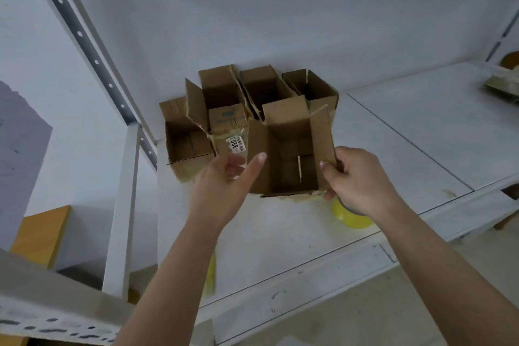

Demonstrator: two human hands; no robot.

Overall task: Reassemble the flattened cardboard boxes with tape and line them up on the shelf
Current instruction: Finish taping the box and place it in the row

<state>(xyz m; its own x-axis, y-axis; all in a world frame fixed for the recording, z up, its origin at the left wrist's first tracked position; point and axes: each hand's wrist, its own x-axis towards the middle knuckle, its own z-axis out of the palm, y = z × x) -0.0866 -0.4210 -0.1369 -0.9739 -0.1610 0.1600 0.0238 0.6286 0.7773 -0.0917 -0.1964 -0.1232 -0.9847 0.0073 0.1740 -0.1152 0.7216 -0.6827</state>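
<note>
From the head camera, five opened cardboard boxes are seen clustered on a white metal shelf [407,132]. The nearest box [292,149], flaps up, is gripped at its right wall by the right hand [356,180], fingers curled round the edge. The left hand [227,185] is held open beside its left wall, fingers straight. A white label [236,144] reading "898" is stuck on the neighbouring box [224,109], under blurred blue print. A yellow tape roll [351,216] is partly hidden under the right wrist.

White wall [280,22] behind, perforated grey upright [92,56] at left, orange wooden panel [39,233] lower left.
</note>
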